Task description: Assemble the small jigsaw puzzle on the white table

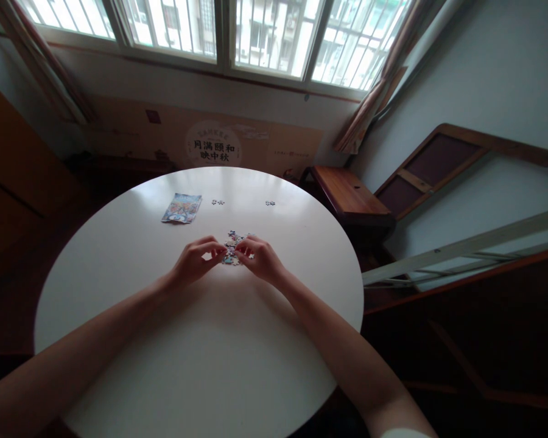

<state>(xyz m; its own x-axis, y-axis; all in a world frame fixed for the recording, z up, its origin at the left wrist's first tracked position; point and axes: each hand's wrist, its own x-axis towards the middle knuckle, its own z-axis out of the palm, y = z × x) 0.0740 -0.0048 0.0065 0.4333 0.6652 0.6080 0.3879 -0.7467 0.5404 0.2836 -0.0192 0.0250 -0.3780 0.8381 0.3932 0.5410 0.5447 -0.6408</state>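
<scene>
A small heap of jigsaw puzzle pieces lies on the white round table, with both hands over it. On its left side, my left hand is closed, thumb and fingertips pinched on a puzzle piece. My right hand faces it from the other side, also in a pinch on a puzzle piece at the heap. The fingertips of the two hands are close together, and the pieces between them are too small to make out well. More loose pieces show just beyond the fingers.
Two small groups of pieces, one left and one right, lie farther back on the table. A colourful printed packet rests at the back left. Beyond the table's right edge stands a wooden stool; barred windows are behind.
</scene>
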